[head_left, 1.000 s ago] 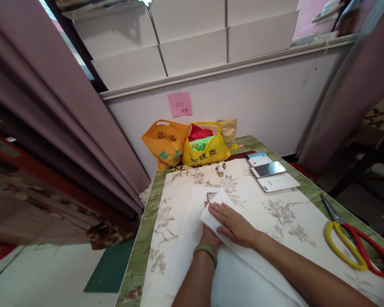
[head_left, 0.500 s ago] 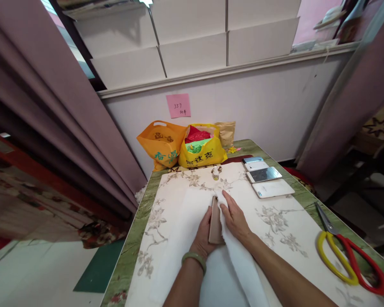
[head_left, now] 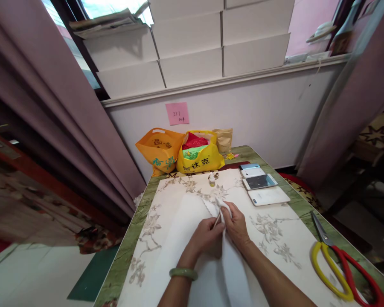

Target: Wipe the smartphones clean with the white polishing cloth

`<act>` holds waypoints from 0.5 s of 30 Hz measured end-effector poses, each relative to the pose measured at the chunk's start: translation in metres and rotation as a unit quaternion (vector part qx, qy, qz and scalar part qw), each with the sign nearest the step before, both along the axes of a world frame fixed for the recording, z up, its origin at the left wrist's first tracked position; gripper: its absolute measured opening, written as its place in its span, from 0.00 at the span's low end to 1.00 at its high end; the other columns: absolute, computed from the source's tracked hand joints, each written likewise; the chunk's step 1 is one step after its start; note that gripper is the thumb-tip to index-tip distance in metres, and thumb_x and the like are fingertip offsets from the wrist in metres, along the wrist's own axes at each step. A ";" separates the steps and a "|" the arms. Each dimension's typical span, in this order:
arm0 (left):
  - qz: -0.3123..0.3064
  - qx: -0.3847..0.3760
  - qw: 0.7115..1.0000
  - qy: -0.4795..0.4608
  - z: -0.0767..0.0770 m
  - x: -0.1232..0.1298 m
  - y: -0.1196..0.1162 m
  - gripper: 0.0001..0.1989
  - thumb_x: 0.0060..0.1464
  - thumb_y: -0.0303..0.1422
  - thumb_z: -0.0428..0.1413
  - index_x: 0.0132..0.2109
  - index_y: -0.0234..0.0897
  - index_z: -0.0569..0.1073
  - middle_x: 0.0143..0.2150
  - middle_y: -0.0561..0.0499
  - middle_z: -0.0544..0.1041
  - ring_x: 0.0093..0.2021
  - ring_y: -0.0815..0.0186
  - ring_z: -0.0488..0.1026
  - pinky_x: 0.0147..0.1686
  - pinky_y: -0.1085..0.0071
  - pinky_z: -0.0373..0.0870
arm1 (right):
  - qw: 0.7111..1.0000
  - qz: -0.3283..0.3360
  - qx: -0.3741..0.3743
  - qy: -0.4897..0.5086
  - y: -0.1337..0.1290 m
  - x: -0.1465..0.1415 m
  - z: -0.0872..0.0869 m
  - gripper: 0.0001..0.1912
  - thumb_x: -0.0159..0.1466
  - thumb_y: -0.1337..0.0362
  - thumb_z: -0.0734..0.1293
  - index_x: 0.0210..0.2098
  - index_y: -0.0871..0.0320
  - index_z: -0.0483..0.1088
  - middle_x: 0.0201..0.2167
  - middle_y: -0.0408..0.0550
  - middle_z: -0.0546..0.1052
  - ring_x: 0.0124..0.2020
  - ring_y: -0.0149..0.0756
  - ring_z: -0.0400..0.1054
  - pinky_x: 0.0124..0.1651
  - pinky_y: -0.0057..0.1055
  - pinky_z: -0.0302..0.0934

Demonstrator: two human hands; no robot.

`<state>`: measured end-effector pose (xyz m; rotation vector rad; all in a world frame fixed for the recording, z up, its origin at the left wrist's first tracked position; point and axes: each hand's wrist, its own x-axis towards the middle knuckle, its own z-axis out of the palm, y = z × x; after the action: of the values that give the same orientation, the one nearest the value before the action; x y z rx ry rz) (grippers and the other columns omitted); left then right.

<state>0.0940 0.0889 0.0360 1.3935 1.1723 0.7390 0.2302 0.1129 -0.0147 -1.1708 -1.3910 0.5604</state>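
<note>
Near the middle of the table, my left hand [head_left: 206,233] closes around a gold-brown phone [head_left: 215,248], which stands tilted on edge and is mostly hidden by the fingers. A white cloth [head_left: 235,273] lies against the phone's right side and runs down toward my body. My right hand [head_left: 237,225] pinches the cloth's upper part at the phone's top edge, close to my left fingertips. A green bangle [head_left: 183,273] circles my left wrist.
Three phones, among them a white one [head_left: 269,195], lie at right. Large scissors [head_left: 334,251] rest on the right edge. A small bottle [head_left: 211,180], an orange bag [head_left: 160,149], a yellow bag [head_left: 201,160] and a tan pouch [head_left: 223,140] stand farther back.
My left hand has moved up to the phone's top, and its thumb and fingers now meet there. My right hand has folded the cloth's upper part over, and the phone is more covered.
</note>
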 end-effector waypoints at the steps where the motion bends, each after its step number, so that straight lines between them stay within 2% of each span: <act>1: -0.006 0.030 0.999 0.040 0.002 0.000 0.000 0.18 0.50 0.45 0.56 0.25 0.36 0.65 0.22 0.58 0.62 0.27 0.70 0.57 0.28 0.72 0.55 | 1.000 -0.001 -0.005 0.008 0.000 0.000 0.001 0.15 0.67 0.56 0.59 0.45 0.58 0.70 0.43 0.52 0.76 0.45 0.40 0.70 0.51 0.36 0.63; 5: 0.000 0.104 0.986 0.130 0.008 0.002 -0.001 0.19 0.55 0.46 0.49 0.23 0.38 0.59 0.21 0.58 0.59 0.26 0.70 0.56 0.28 0.71 0.52 | 0.999 0.010 -0.037 0.038 -0.004 0.001 0.005 0.16 0.66 0.53 0.59 0.41 0.58 0.70 0.34 0.47 0.75 0.36 0.38 0.69 0.42 0.33 0.64; 10: 0.030 0.105 0.985 0.133 0.015 0.004 0.001 0.21 0.56 0.49 0.47 0.23 0.38 0.59 0.21 0.57 0.58 0.26 0.69 0.55 0.27 0.71 0.51 | 0.993 0.015 -0.068 0.094 -0.003 0.000 0.006 0.19 0.66 0.48 0.59 0.30 0.57 0.65 0.23 0.39 0.67 0.27 0.33 0.62 0.33 0.28 0.60; 15: 0.076 0.112 0.982 0.128 0.014 0.010 0.006 0.22 0.55 0.49 0.48 0.22 0.38 0.58 0.21 0.57 0.59 0.26 0.69 0.56 0.27 0.71 0.52 | 0.980 0.024 -0.100 0.169 0.002 -0.001 0.003 0.21 0.65 0.45 0.59 0.31 0.57 0.65 0.24 0.40 0.68 0.28 0.33 0.62 0.34 0.28 0.61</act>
<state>0.1042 0.0949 0.0503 1.6372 1.4431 0.8367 0.2293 0.1150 -0.0115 -1.1393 -1.0909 0.9057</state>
